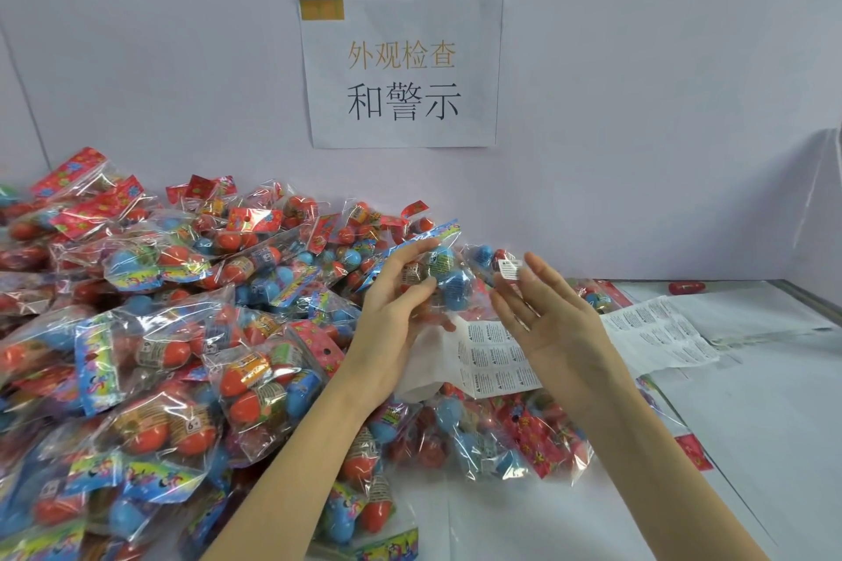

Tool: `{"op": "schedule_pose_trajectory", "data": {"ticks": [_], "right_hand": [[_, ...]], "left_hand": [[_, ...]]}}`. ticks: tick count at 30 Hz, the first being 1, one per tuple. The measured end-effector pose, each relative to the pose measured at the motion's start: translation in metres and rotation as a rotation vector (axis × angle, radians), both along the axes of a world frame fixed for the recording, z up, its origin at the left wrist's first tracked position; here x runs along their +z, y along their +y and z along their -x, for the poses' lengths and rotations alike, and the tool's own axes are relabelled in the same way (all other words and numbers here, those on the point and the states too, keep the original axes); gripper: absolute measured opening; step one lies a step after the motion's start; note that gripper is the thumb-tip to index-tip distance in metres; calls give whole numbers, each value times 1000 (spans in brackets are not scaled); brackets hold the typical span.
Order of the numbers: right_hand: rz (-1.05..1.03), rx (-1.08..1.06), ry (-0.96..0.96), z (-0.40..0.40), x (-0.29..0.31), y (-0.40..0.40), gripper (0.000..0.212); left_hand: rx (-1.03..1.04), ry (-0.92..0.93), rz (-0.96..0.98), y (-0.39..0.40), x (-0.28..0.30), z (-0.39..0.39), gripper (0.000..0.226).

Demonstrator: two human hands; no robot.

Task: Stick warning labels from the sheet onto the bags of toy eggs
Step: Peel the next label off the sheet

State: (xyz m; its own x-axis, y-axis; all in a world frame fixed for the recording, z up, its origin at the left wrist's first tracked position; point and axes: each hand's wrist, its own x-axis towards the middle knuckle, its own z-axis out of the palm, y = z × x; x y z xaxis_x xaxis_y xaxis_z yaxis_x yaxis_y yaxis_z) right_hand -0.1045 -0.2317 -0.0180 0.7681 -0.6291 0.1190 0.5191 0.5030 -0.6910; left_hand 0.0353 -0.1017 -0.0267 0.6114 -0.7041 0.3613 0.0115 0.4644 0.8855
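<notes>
Right now the left hand (pixel 395 287) grips a bag of toy eggs (pixel 449 276) above the label sheet (pixel 494 360); the right hand (pixel 542 310), fingers straight, carries one label (pixel 510 270) on a fingertip; pressing it onto the bag seems next

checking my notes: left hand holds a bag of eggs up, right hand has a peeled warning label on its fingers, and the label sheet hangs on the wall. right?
Not quite. The label sheet lies on the table below the hands, not on the wall; the paper on the wall is a printed sign. The rest holds in the head view: left hand holds a bag, right hand carries a label.
</notes>
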Motion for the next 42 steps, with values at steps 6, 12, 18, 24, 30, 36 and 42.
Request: {"op": "schedule_pose_trajectory", "data": {"ticks": [6, 12, 18, 24, 30, 36, 42], "right_hand": [[46, 29, 39, -3, -2, 0, 51], [-102, 179, -57, -4, -3, 3, 25], [-169, 256, -155, -3, -1, 5, 26], [-59, 235, -117, -4, 0, 13, 23], [-63, 233, -131, -3, 0, 7, 25], [-151, 218, -169, -2, 4, 6, 12], [-213, 208, -142, 3, 8, 3, 10]], "left_hand": [[-38, -36, 11, 2, 2, 3, 49], [68, -60, -49, -2, -2, 8, 43], [208, -339, -209, -3, -4, 7, 23], [248, -493, -245, -6, -7, 12, 47], [188, -371, -266, -6, -10, 6, 43], [179, -276, -235, -7, -11, 2, 33], [136, 218, -83, -8, -8, -11, 27]]}}
